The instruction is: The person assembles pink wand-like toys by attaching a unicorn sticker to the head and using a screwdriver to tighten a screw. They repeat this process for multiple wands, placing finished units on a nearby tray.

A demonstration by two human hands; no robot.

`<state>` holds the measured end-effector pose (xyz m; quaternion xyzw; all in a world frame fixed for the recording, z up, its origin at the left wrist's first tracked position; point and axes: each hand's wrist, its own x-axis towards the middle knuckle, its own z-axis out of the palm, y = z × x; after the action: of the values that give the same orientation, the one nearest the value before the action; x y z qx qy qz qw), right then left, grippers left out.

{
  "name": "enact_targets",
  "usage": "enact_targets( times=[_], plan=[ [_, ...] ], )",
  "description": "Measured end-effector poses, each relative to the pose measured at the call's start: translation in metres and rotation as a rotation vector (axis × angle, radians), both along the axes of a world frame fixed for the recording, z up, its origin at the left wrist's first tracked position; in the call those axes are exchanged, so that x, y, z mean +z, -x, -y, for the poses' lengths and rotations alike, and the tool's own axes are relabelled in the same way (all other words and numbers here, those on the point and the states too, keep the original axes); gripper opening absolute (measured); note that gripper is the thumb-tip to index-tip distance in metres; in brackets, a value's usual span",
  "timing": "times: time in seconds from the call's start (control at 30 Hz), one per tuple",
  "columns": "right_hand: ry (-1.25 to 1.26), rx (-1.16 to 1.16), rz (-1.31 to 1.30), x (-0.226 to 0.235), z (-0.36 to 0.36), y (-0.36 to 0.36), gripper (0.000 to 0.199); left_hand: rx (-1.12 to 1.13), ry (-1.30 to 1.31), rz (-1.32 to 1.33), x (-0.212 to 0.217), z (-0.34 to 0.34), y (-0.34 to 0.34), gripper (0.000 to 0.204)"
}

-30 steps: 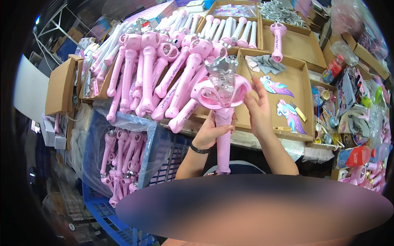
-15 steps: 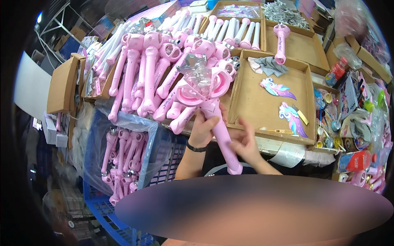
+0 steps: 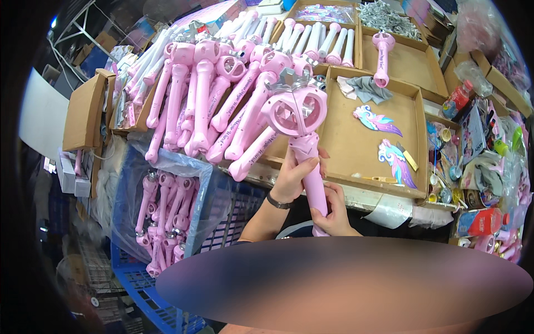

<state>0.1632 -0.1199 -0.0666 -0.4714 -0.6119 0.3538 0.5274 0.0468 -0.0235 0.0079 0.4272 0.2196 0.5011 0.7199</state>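
Upright in front of me stands a pink toy wand [image 3: 315,192], its round pink cage head closed around a clear faceted piece and topped with a silver crown [image 3: 290,82]. My left hand [image 3: 296,177] wraps the handle just under the head, thumb across the front. Lower down, my right hand [image 3: 334,214] has its fingers closed around the handle near its bottom end. Just left of the wand's head lies a heap of similar pink wands [image 3: 207,94], many with silver crowns.
A blue crate [image 3: 211,183] at lower left holds more wands. Right of my hands, a cardboard tray [image 3: 339,139] contains winged cutouts [image 3: 378,121], a grey cloth [image 3: 371,90] and a yellow-handled cutter [image 3: 410,158]. One wand [image 3: 382,58] rests across the trays behind. Paint pots [image 3: 445,133] stand at far right.
The wand's cage head, spread apart half a second ago, now looks closed, and the wand stands more upright and further right. My right hand has gone from loose fingers to gripping the lower handle.
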Motion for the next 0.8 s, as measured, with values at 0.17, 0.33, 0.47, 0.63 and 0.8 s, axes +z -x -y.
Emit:
enact_targets(
  times=[0.17, 0.33, 0.47, 0.63, 0.8],
  plan=[
    [0.010, 0.005, 0.008, -0.003, 0.002, -0.001, 0.051, -0.047, -0.008, -0.071, -0.002, -0.001, 0.001, 0.044],
    [0.067, 0.015, -0.090, -0.001, 0.004, 0.002, 0.050, -0.008, -0.032, -0.068, -0.001, 0.001, -0.003, 0.040],
    [0.039, 0.032, -0.079, -0.002, 0.004, 0.000, 0.051, -0.067, -0.082, -0.141, 0.001, -0.002, -0.001, 0.047],
    [-0.006, 0.032, -0.026, -0.005, 0.005, -0.001, 0.049, 0.209, -0.116, -0.062, 0.011, -0.019, -0.003, 0.105],
    [0.004, -0.005, -0.070, -0.003, 0.005, 0.002, 0.049, 0.009, -0.023, 0.067, 0.007, -0.015, -0.006, 0.084]
  ],
)
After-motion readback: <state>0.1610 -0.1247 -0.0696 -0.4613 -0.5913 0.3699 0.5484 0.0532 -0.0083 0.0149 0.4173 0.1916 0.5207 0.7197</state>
